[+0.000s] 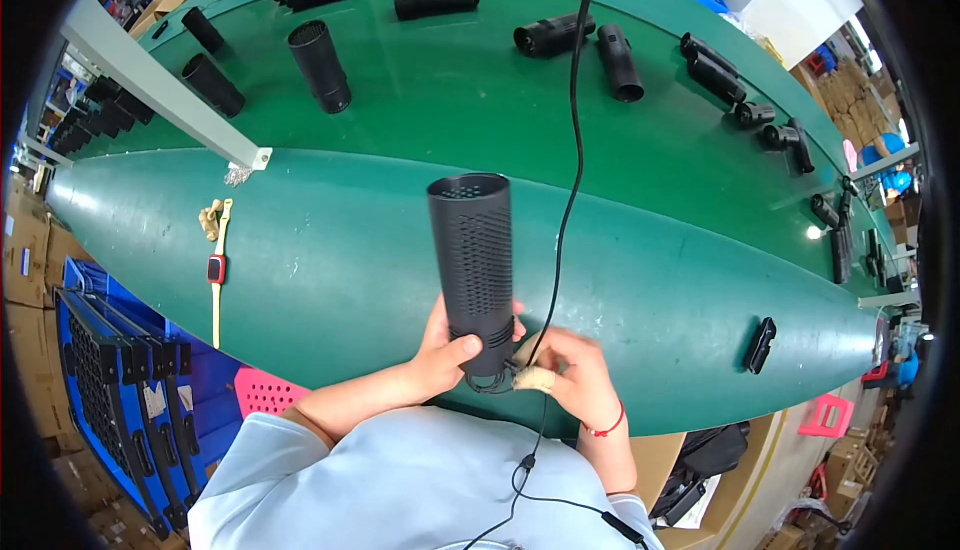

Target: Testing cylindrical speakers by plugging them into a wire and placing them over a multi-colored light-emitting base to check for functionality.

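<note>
A black perforated cylinder (476, 260), its round end with holes facing up, stands tilted slightly in front of me. My left hand (443, 358) is wrapped round its lower part, thumb on the near side and fingertips showing on the far right. Close against the cylinder's bottom end, my right hand (572, 375) is closed in a pinch, with pale covers on its fingertips. Thin dark loops show at that bottom end. What the right fingers pinch is too small to make out.
A black cable (575, 130) hangs down past the right hand. A red watch (216, 269) with a yellow strap lies left on the green table (340, 250); a small black part (760, 345) lies right. Beyond, several black cylinders (320, 65) rest on the green belt (450, 80). Blue crates (130, 390) stand lower left.
</note>
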The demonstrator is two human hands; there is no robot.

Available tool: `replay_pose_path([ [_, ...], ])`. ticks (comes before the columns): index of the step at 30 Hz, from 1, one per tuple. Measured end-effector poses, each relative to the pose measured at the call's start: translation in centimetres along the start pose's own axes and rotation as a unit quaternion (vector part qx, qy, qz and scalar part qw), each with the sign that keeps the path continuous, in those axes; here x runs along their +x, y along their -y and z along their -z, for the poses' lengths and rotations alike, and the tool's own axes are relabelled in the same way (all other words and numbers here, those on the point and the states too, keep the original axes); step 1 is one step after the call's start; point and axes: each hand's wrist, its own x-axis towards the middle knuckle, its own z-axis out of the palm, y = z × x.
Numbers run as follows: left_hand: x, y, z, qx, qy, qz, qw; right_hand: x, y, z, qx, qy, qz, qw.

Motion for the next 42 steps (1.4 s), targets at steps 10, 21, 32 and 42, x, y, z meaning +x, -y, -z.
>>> replay_pose_path([
  [10, -0.2, -0.2, -0.5, -0.065, -0.04, -0.05, 0.996, -1.1, -0.6, 0.4, 0.044, 0.07, 0.042, 0.996],
  [21, 0.4, -0.4, -0.8, -0.032, -0.056, -0.051, 0.997, -2.0, 0.5, 3.3, 0.29, -0.123, -0.08, 0.946],
  [32, 0.2, 0.0, -1.6, -0.003, -0.069, -0.057, 0.996, -1.8, 1.2, 2.6, 0.451, -0.024, 0.006, 0.892],
  [42, -0.4, 0.5, -2.3, 0.01, -0.059, -0.047, 0.997, -1.0, 2.2, -0.6, 0.141, -0.164, 0.193, 0.957],
])
